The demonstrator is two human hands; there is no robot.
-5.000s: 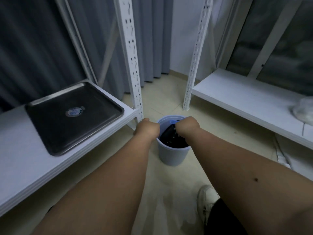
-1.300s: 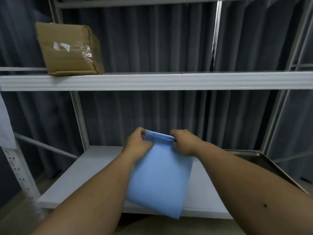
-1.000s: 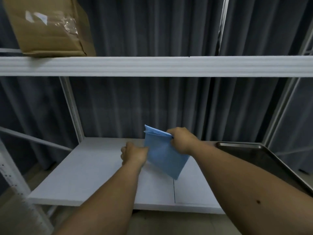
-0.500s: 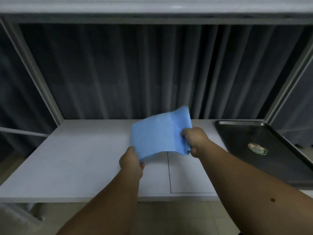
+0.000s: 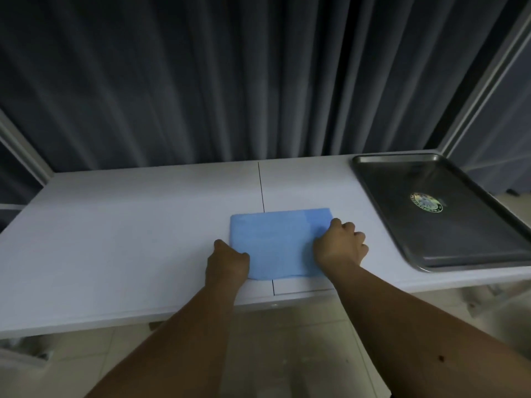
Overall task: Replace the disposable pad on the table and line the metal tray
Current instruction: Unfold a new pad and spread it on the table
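Head view: folded blue pad [image 5: 275, 242] lies flat near the table's [image 5: 115, 225] front edge, middle.
Left hand [image 5: 227, 261]: pinches the pad's left edge.
Right hand [image 5: 340, 245]: fingers curled, gripping the right edge.
Tray [image 5: 373, 179]: right end, bare.
Risk: uneven pull bunches the pad or slides it off the front edge.

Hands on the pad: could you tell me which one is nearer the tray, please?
The right hand, on the pad's right side; the left hand holds the corner farther from the tray.

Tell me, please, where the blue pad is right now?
In the head view the blue pad lies folded on the white table, near its front edge, between the left hand and right hand, left of the metal tray.
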